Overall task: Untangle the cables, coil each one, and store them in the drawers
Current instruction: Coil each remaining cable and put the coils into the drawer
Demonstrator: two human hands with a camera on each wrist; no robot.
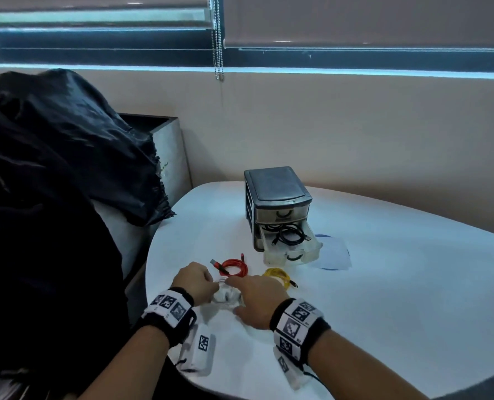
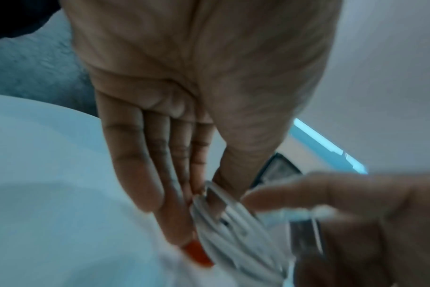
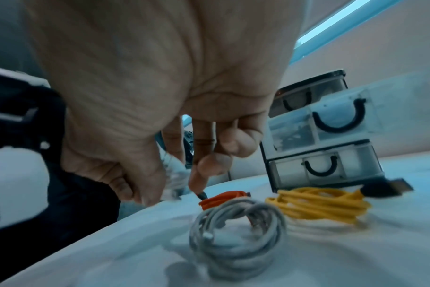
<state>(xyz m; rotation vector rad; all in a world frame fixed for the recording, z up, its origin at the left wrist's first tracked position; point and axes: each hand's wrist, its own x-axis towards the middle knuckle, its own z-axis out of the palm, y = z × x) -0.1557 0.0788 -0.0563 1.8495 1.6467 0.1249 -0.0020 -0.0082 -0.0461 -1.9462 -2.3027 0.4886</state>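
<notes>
My left hand (image 1: 195, 281) pinches the white cable (image 1: 225, 295) coil just before the drawer unit (image 1: 277, 203), right hand (image 1: 254, 298) loose-fingered; loosen that pinch and I reckon the loops spring apart.

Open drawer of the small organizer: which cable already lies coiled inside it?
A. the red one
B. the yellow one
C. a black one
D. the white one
C. A black cable lies coiled in the open drawer; the red cable and yellow cable lie on the table, and the white cable is between the hands.
</notes>
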